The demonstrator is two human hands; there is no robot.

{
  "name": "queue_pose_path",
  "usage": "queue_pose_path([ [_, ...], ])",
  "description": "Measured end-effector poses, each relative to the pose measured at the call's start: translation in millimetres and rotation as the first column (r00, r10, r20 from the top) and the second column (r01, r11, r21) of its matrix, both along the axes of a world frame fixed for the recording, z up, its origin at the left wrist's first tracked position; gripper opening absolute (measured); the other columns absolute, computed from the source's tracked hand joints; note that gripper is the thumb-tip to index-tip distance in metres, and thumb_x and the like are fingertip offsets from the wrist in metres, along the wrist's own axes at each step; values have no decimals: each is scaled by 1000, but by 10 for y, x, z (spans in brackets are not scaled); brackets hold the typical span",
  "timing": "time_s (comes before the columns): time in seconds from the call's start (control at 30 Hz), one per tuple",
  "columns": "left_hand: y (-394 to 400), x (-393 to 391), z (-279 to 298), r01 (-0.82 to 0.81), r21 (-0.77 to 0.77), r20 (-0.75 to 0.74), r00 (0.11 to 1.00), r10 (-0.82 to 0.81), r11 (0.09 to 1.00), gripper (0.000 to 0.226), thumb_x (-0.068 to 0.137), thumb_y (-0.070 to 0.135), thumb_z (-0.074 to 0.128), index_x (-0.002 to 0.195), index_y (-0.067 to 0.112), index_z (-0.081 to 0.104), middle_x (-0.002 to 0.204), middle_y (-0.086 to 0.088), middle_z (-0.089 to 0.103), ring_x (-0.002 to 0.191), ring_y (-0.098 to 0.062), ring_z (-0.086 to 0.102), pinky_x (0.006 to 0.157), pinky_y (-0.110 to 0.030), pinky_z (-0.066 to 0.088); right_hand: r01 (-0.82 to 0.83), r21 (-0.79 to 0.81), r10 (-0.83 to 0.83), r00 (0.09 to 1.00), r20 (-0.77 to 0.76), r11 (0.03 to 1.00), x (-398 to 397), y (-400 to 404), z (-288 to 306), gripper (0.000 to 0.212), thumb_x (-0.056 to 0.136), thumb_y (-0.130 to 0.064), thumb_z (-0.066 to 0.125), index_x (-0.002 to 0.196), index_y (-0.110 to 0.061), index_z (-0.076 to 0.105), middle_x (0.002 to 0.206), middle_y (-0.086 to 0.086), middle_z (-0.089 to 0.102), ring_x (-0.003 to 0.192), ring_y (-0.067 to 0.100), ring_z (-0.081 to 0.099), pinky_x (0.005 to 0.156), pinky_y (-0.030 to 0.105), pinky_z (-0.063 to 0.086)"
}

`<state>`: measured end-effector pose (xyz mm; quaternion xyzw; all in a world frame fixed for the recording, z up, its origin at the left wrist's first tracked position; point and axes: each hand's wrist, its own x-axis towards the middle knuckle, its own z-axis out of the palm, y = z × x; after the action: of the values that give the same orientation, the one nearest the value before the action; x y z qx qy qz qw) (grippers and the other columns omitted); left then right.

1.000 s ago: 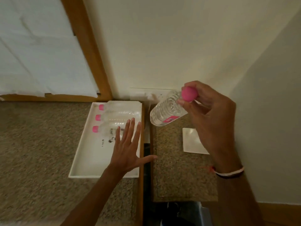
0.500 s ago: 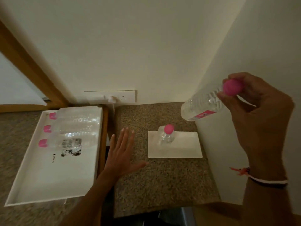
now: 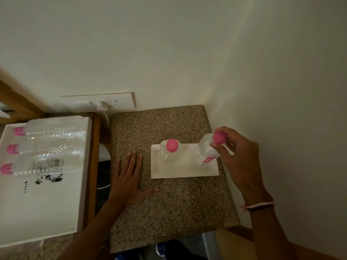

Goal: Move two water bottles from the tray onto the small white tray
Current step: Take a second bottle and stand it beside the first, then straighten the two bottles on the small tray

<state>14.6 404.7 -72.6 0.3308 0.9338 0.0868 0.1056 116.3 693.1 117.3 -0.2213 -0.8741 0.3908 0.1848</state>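
Your right hand grips a tilted water bottle by its pink cap over the small white tray, beside another bottle standing there, while your left hand lies open and flat on the counter.

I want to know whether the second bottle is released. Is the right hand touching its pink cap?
Touching. The head view shows the right hand with its fingers closed around the pink cap.
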Motion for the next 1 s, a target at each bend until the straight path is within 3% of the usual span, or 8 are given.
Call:
queue_pose_path([
  [0.23, 3, 3, -10, -9, -12, -6, 1000, 9, 1000, 130, 67, 99, 39, 158, 8, 23, 169, -17, 21, 158, -32, 16, 128, -57, 7, -25, -4, 25, 998, 65, 1000, 35, -65, -166, 35, 81, -12, 77, 114, -17, 68, 107, -1, 75, 100, 18, 70, 92, 44, 57],
  [0.6, -6, 3, -4, 17, -45, -8, 1000, -18, 999, 131, 67, 100, 35, 158, 7, 22, 168, -18, 20, 157, -34, 16, 125, -64, 18, -30, 12, 30, 998, 49, 999, 68, -102, -172, 42, 77, -13, 81, 117, -18, 68, 110, -2, 74, 103, 14, 69, 95, 38, 57],
  [0.7, -22, -6, 15, 18, -35, -3, 1000, -18, 999, 129, 69, 100, 27, 159, 9, 20, 169, -16, 16, 158, -33, 15, 126, -62, 14, -74, -6, 74, 994, 84, 997, 102, -49, -147, 55, 76, -17, 82, 127, -21, 63, 120, -3, 71, 109, 10, 66, 98, 22, 52],
  [0.77, -22, -11, 49, 3, 10, -4, 1000, -3, 1000, 122, 73, 97, 23, 160, 10, 18, 169, -14, 13, 157, -31, 14, 127, -59, 12, -104, -45, 107, 991, 83, 994, 135, 18, -115, 66, 75, -18, 83, 136, -21, 57, 133, -4, 64, 120, 6, 60, 102, 13, 44],
  [0.83, -8, -11, 98, -4, 79, -3, 1000, 4, 997, 115, 79, 92, 24, 159, 9, 19, 169, -15, 15, 157, -32, 16, 127, -59, 16, -107, -85, 113, 991, 68, 991, 167, 98, -107, 71, 77, -14, 81, 141, -22, 51, 141, -4, 58, 129, 4, 53, 107, 20, 42],
  [1.0, 128, -28, 305, -129, 331, 71, 991, 112, 935, 86, 96, 72, 21, 155, 10, 31, 161, -20, 36, 149, -33, 35, 118, -52, 35, -3, -259, 10, 1000, 26, 966, 200, 188, -278, 56, 87, -5, 69, 138, -21, 55, 141, -3, 58, 130, 4, 53, 109, 24, 44],
])
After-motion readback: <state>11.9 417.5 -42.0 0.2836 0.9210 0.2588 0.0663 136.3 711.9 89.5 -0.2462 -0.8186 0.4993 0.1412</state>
